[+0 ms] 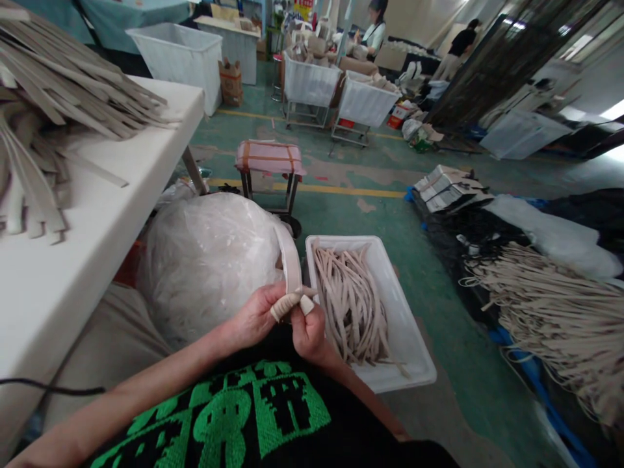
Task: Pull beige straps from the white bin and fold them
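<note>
Close in front of my body, both hands meet at the end of a pale beige fabric strip (pixel 291 260). My left hand (pixel 260 312) is closed on the strip, its thumb wrapped in a light finger covering. Beside it my right hand (pixel 309 328) pinches the same end, also with a pale covering on a fingertip. The rest of the strip curves up and away over a clear plastic bag (pixel 209 253). Just right of my hands stands a white plastic bin (pixel 409 331) with many similar strips (pixel 348 299) in it.
A white table (pixel 146 149) at left carries piled beige strips (pixel 73 71). Ahead is a stool with a pink padded top (pixel 268 156). More strips (pixel 550 305) lie on dark sheeting at right. White carts (pixel 312 78) and two people (pixel 375 36) are farther back.
</note>
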Motion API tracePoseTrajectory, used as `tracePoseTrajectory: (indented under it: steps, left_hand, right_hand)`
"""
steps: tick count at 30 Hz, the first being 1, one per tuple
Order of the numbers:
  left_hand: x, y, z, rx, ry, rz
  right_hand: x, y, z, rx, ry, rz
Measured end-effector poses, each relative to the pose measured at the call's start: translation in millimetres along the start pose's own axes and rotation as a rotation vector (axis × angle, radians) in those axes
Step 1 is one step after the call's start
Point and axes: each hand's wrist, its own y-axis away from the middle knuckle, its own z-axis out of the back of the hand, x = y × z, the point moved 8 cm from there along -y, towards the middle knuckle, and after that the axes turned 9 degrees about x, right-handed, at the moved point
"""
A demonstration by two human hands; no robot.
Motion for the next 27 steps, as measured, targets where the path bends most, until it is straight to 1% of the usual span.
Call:
tracePoseTrajectory:
  steps: [1, 3, 5, 6, 7, 9, 11, 12, 13, 15, 17, 20, 21, 23, 25, 27]
  left_hand:
    - [0, 0, 2.2, -0.021, 0.008, 0.002]
    - [1, 1, 7.9, -0.042, 0.049, 0.026]
    - [2, 2, 10.1, -0.021, 0.076, 0.055]
    - [3, 2, 8.6, 0.005, 0.078, 0.063]
    - [3, 2, 6.0, 0.034, 0.071, 0.061]
    - [4, 1, 1.0, 0.069, 0.054, 0.043]
    - [7, -2, 0.8, 0.058, 0.061, 0.04]
    - [11, -3, 2.3, 0.049, 0.085, 0.058]
    - [16, -5, 4.5, 0.04, 0.127, 0.091]
    - [30, -6, 8.4, 0.036, 0.227, 0.177]
    - [43, -6, 10.2, 0.04, 0.298, 0.236]
    - [53, -9, 8.5, 0.052, 0.283, 0.21]
    - [55, -11, 9.3, 0.035, 0.261, 0.191]
    - [59, -14, 13.1, -0.009, 0.245, 0.192]
    - [62, -15, 21.3, -0.066, 0.28, 0.224]
    - [63, -15, 32.0, -0.134, 0.308, 0.24]
  right_hand:
    - [-1, -1, -1, 0.017, -0.001, -0.018]
    - [-3, -1, -10, 0.117, -0.023, -0.051]
    - [-6, 2, -19, 0.21, -0.039, -0.073]
    - [-6, 3, -20, 0.228, -0.03, -0.073]
    - [-5, 4, -19, 0.215, -0.013, -0.063]
    - [-2, 3, -9, 0.112, 0.031, -0.03]
    - [-1, 2, -2, 0.027, 0.036, -0.019]
    - [-3, 2, -3, 0.022, 0.023, -0.03]
    - [-5, 3, -8, 0.052, 0.007, -0.044]
    - [-10, 5, -21, 0.157, -0.02, -0.076]
    - [-15, 7, -27, 0.193, -0.03, -0.12]
    - [-18, 0, -15, 0.091, -0.03, -0.183]
    - [-18, -4, -11, 0.058, -0.028, -0.192]
    - [-18, -11, -8, 0.042, -0.044, -0.205]
    - [-23, -10, -16, 0.1, -0.084, -0.232]
    - [-30, -3, -32, 0.211, -0.11, -0.264]
